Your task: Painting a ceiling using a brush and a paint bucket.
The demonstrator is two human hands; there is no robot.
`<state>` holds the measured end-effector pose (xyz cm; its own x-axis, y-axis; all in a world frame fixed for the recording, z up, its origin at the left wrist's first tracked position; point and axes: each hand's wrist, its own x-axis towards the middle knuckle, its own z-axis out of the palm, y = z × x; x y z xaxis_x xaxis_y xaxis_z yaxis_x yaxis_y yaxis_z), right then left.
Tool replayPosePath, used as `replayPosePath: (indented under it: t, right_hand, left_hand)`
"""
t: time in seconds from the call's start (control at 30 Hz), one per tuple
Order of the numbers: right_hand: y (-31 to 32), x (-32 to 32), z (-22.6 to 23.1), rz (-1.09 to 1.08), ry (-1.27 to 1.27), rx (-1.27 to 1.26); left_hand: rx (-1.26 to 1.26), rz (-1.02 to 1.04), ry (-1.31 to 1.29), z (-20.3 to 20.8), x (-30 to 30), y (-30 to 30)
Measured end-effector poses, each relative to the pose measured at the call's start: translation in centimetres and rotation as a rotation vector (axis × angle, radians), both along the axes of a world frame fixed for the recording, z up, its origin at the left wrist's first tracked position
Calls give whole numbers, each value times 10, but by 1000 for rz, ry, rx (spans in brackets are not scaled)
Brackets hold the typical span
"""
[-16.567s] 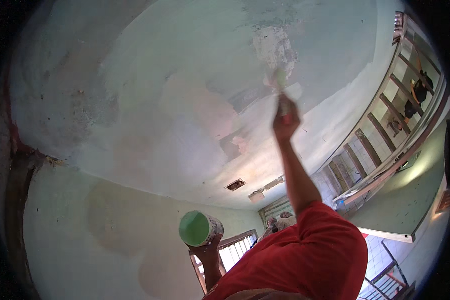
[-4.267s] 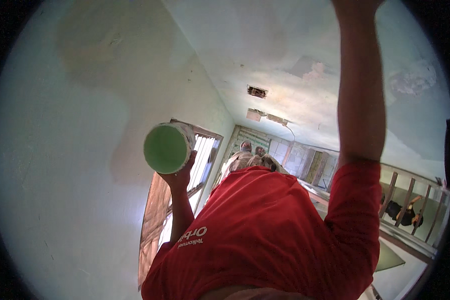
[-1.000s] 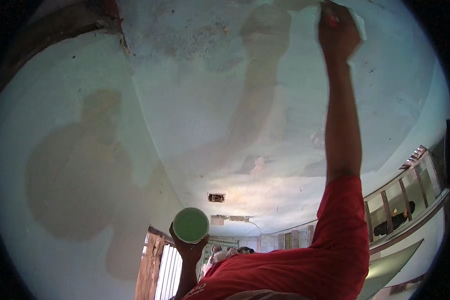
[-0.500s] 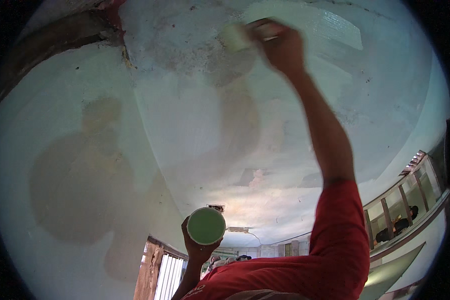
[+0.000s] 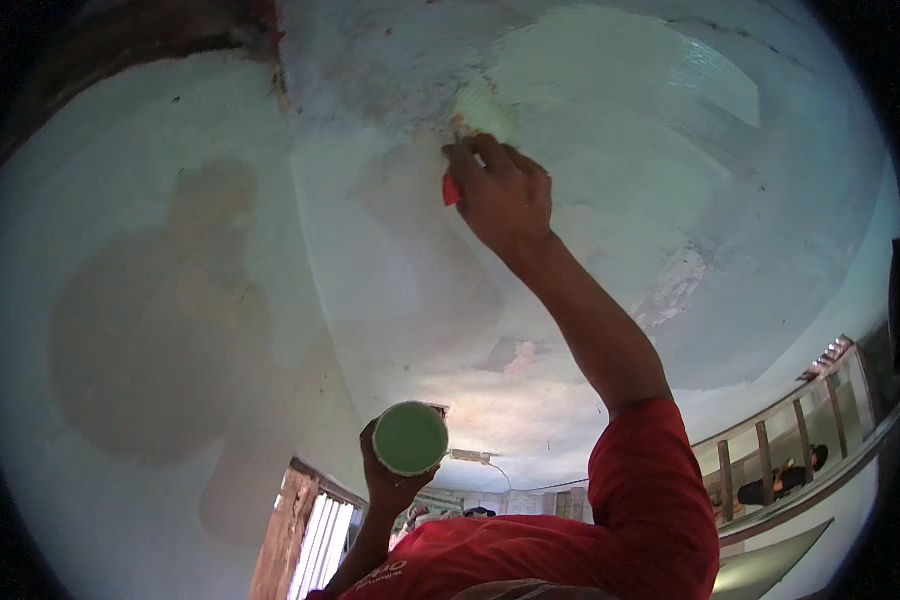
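My right hand (image 5: 500, 190) reaches up to the painted surface, its fingers closed around a paintbrush. The red end of the brush's handle (image 5: 452, 190) sticks out below the fingers. Its head is hard to pick out against a pale green patch (image 5: 484, 108) just above my fingertips. Lower down, near my chest, my left hand (image 5: 394, 480) grips a round tub (image 5: 411, 438) with a pale rim and green inside. A broad band of fresh light green paint (image 5: 610, 90), shiny toward its right end, spreads up and right of my right hand.
A dark beam (image 5: 120, 60) crosses the upper left. At the lower left a wooden frame (image 5: 285, 530) borders a bright barred window (image 5: 325, 545). A railing with upright posts (image 5: 765, 460) runs along the right, with a partly hidden person (image 5: 785, 482) behind it.
My right hand has come down and slightly left with the brush, and its arm is now more bent. My left hand still holds the tub in nearly the same place. The view has shifted slightly.
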<state>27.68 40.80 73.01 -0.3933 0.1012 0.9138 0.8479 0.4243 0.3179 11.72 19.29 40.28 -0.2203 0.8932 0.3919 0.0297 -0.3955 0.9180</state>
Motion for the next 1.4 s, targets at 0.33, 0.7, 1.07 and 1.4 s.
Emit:
replayPosePath:
  t: [0.33, 0.7, 1.07, 1.4]
  right_hand:
    - [-12, 173, 116, -119, 314, -22]
    - [8, 75, 32, -198, 141, 128]
    - [-32, 28, 34, 315, 265, 42]
    - [2, 35, 46, -332, 196, 48]
  left_hand:
    - [-65, -36, 42, -32, -4, -20]
    - [-66, -79, -40, -42, -3, -21]
    - [9, -109, 53, -29, 8, -12]
    - [-34, -60, -35, -42, 1, -1]
